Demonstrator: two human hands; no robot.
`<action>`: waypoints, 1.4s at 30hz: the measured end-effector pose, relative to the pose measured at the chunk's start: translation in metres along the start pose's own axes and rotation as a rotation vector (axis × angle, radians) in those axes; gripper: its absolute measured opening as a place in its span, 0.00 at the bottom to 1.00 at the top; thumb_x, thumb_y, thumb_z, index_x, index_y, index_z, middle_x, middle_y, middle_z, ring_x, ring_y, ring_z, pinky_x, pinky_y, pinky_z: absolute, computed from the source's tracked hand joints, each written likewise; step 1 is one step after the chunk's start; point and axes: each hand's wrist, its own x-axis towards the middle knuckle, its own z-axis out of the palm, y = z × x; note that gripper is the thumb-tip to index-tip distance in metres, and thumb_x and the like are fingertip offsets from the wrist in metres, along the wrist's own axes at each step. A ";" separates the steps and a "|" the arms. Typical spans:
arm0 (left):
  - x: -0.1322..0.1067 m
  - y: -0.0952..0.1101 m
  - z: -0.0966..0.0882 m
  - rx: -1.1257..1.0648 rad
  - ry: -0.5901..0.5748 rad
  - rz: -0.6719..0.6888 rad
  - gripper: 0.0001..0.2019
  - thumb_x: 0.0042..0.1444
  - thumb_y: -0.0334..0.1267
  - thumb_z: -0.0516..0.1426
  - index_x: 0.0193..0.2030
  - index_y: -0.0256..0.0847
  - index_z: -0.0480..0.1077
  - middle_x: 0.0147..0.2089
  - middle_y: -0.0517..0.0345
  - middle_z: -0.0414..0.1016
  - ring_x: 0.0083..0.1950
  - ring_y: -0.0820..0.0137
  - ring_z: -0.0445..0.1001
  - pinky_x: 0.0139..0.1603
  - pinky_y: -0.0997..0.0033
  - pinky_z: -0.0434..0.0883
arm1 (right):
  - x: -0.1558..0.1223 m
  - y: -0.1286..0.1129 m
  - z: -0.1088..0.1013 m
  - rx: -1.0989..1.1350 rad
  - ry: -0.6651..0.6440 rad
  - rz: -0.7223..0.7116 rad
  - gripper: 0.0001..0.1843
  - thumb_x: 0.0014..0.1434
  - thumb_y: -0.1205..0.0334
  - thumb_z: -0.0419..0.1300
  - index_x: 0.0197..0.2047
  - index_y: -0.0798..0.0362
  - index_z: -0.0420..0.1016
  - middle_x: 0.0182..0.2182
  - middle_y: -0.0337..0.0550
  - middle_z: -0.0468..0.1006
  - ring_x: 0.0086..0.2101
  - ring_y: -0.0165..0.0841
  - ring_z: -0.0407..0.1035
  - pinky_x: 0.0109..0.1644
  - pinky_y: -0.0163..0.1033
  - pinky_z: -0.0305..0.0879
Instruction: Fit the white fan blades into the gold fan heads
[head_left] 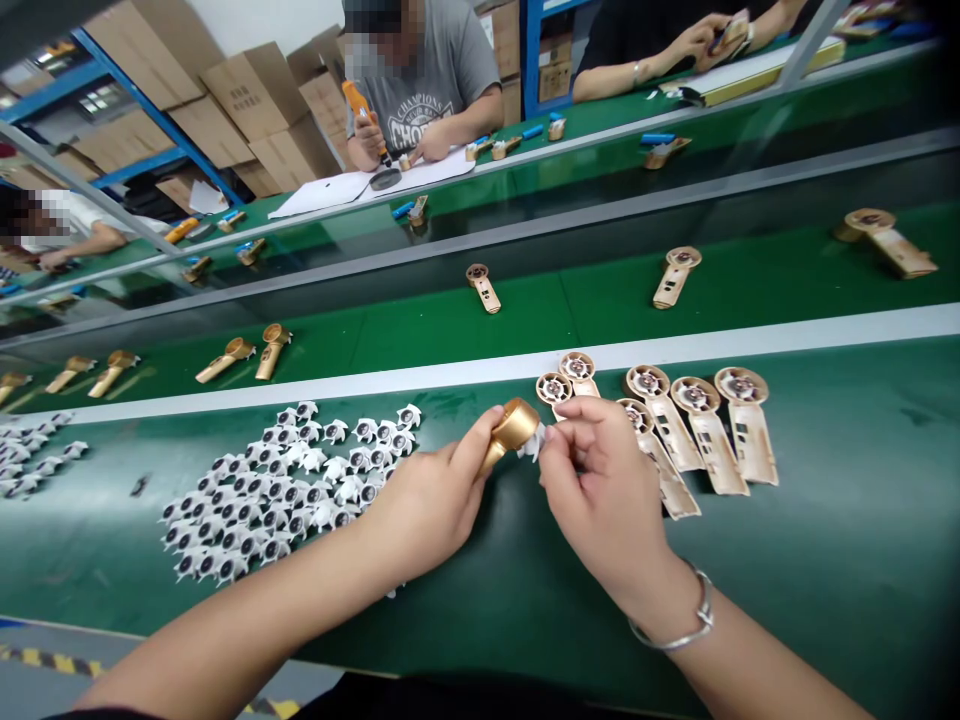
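left hand (431,500) gripping gold fan housing (511,428) | right hand (600,490) pinching white impeller (532,445)

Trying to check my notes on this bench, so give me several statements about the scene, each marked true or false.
1. The left hand holds a gold fan housing. True.
2. The right hand is empty. False: its fingers pinch a small white impeller at the housing's round end.
3. A heap of white impellers lies to the left of both hands. True.
4. The open tan shells by the right hand are stacked in a box. False: they lie flat, side by side, on the green bench.
5. A silver bangle sits on the right wrist. True.
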 end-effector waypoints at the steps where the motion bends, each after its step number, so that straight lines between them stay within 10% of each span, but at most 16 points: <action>1: 0.000 0.001 0.000 0.015 0.001 -0.005 0.31 0.69 0.39 0.42 0.73 0.46 0.30 0.41 0.49 0.78 0.29 0.60 0.77 0.26 0.70 0.64 | -0.001 0.001 0.001 -0.022 0.008 -0.031 0.12 0.64 0.67 0.53 0.51 0.49 0.59 0.26 0.32 0.72 0.25 0.29 0.69 0.31 0.35 0.64; 17: -0.014 0.019 -0.001 -0.660 -0.183 -0.110 0.22 0.66 0.39 0.49 0.65 0.41 0.52 0.39 0.51 0.75 0.37 0.62 0.76 0.37 0.65 0.70 | -0.007 0.002 0.005 -0.662 0.010 -0.743 0.16 0.62 0.75 0.55 0.52 0.52 0.61 0.30 0.44 0.77 0.28 0.36 0.72 0.30 0.40 0.65; 27: -0.027 0.018 -0.006 -0.666 -0.145 -0.167 0.21 0.66 0.40 0.49 0.65 0.41 0.52 0.36 0.52 0.75 0.33 0.62 0.75 0.35 0.66 0.69 | -0.002 -0.001 -0.009 -0.043 -0.302 -0.541 0.23 0.58 0.76 0.54 0.54 0.48 0.58 0.34 0.40 0.69 0.32 0.33 0.67 0.35 0.40 0.68; 37: -0.027 0.029 0.021 -0.587 -0.158 -0.185 0.26 0.65 0.41 0.49 0.66 0.34 0.49 0.36 0.45 0.77 0.31 0.59 0.76 0.30 0.66 0.67 | -0.004 0.003 0.004 0.174 -0.282 -0.272 0.16 0.61 0.74 0.53 0.49 0.47 0.59 0.32 0.37 0.67 0.30 0.29 0.65 0.34 0.37 0.67; 42: -0.019 -0.013 -0.007 -0.436 -0.012 -0.302 0.25 0.68 0.43 0.45 0.69 0.44 0.47 0.36 0.50 0.77 0.32 0.58 0.77 0.32 0.66 0.68 | -0.002 0.007 0.014 0.143 -0.381 -0.297 0.24 0.64 0.71 0.53 0.61 0.47 0.57 0.43 0.45 0.71 0.41 0.34 0.69 0.47 0.43 0.70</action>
